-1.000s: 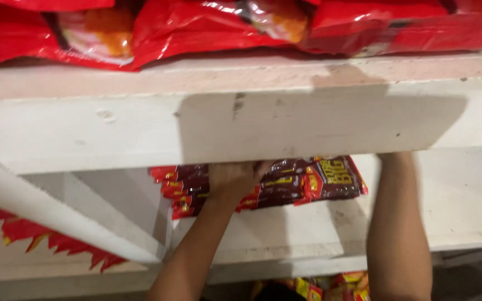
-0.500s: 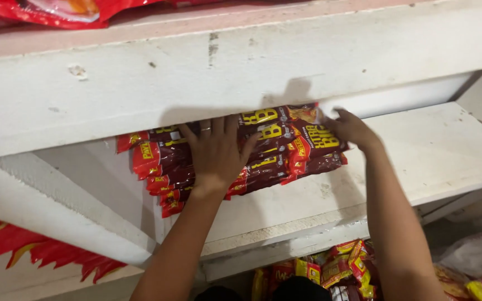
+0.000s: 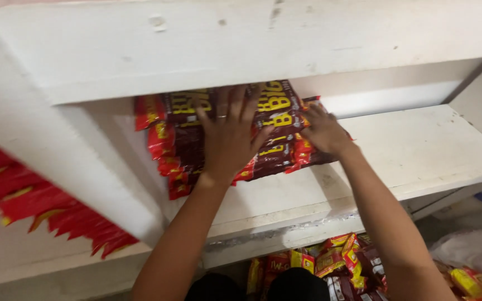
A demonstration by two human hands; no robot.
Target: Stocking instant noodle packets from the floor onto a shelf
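1. The left hand (image 3: 227, 139) lies flat, fingers spread and grip open, pressing on a stack of brown-and-red snack packets (image 3: 277, 120) on the white shelf (image 3: 430, 147).
2. The right hand (image 3: 322, 131) rests on the stack's right end, just beside the left grip, fingers loosely open, clasping nothing.
3. Packet ends fan out to the left of the left grip.
4. Below both grips, more red-and-yellow packets (image 3: 336, 262) lie under the shelf.
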